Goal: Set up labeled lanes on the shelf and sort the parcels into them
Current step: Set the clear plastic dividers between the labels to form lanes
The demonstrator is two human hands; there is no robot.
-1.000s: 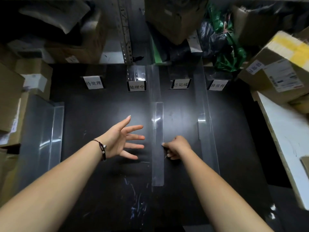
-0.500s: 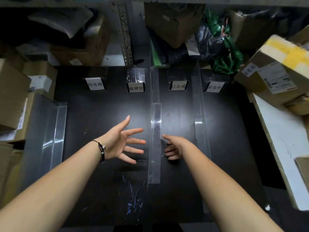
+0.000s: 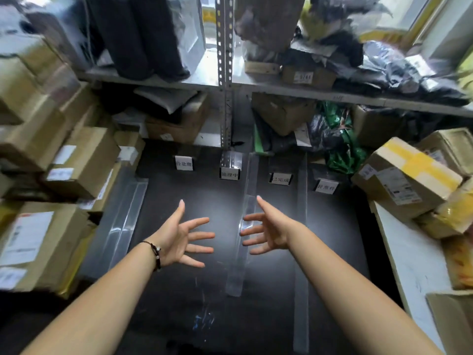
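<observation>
Both hands hover open above the black shelf surface (image 3: 220, 201), fingers spread, palms facing each other. My left hand (image 3: 181, 239) wears a dark bracelet at the wrist. My right hand (image 3: 268, 230) is over a clear acrylic divider strip (image 3: 240, 252) that runs front to back in the middle. A second clear divider (image 3: 301, 226) lies further right, and more clear strips (image 3: 122, 224) lean at the left. Several white lane labels stand along the back: far left (image 3: 183, 163), centre left (image 3: 229, 173), centre right (image 3: 280, 179), far right (image 3: 326, 186). Neither hand holds anything.
Cardboard parcels are stacked at the left (image 3: 76, 162) and right (image 3: 407, 183). A white board (image 3: 414, 265) lies along the right edge. A perforated metal upright (image 3: 225, 98) rises behind the labels, with bags and boxes on the upper shelf (image 3: 294, 88).
My right hand let go of the middle divider, opened and lifted. The camera tilted up, so the upper shelf now shows. My left hand stayed open and moved little.
</observation>
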